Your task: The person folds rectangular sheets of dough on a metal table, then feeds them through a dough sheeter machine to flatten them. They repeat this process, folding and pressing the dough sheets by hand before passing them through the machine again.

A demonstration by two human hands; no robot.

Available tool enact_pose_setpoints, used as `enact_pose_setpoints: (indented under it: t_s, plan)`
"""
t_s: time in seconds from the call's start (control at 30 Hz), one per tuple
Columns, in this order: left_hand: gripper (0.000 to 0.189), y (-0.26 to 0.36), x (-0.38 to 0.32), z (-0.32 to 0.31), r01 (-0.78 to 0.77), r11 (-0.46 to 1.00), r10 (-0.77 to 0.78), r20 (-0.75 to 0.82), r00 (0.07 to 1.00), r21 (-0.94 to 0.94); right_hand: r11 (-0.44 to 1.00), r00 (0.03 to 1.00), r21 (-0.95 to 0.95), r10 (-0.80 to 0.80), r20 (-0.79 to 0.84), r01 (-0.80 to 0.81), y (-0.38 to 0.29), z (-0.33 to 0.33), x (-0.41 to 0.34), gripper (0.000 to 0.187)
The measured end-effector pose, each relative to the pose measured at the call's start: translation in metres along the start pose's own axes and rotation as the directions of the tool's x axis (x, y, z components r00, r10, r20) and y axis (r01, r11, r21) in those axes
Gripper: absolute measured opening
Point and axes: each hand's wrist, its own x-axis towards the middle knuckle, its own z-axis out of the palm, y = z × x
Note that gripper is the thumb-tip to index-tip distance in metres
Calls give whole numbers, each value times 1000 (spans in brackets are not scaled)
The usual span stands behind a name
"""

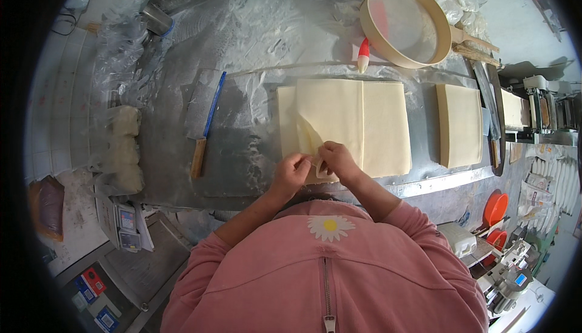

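Observation:
Before me lies a stack of pale, thin dough sheets [386, 128] on a floured metal worktop [236, 151]. A folded upper sheet [329, 105] covers its left part, and that sheet's near corner is lifted and curled back. My right hand [338, 161] pinches the lifted corner between thumb and fingers. Close beside it, at the same edge, my left hand [291, 176] has its fingertips drawn together; whether dough is between them is hidden. Further right stands a thicker block of stacked dough sheets [459, 126].
A cleaver [198, 158] with a blue-covered edge lies left. Bagged dough lumps [126, 148] sit at the left end. Beyond the stack are a round sieve [367, 23] and a red-handled tool [363, 55]. A long knife [484, 87] lies right, near a machine with rollers [541, 105].

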Motion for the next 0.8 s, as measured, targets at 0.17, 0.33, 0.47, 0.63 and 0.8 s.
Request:
enact_pose_setpoints:
  t_s: [0.17,0.33,0.47,0.63,0.8]
  plan:
    - [26,-19,2,-4,130,974,-156,-135,979,-186,916,967,322,-200,-157,241,1,-85,-29,18]
    - [31,-28,6,-10,252,953,-275,-134,952,-167,836,761,-187,-547,-348,516,29,-174,-50,15]
    - [32,-19,3,-7,214,971,-187,-223,957,104,929,844,289,-45,-534,232,47,-180,-52,14]
    - [29,-9,0,7,298,920,-349,-185,919,-256,998,855,14,66,-514,-69,29,-161,-58,16]
    - [22,9,4,-12,447,884,-430,133,893,-141,976,937,159,-90,-338,151,-21,-146,-92,15]
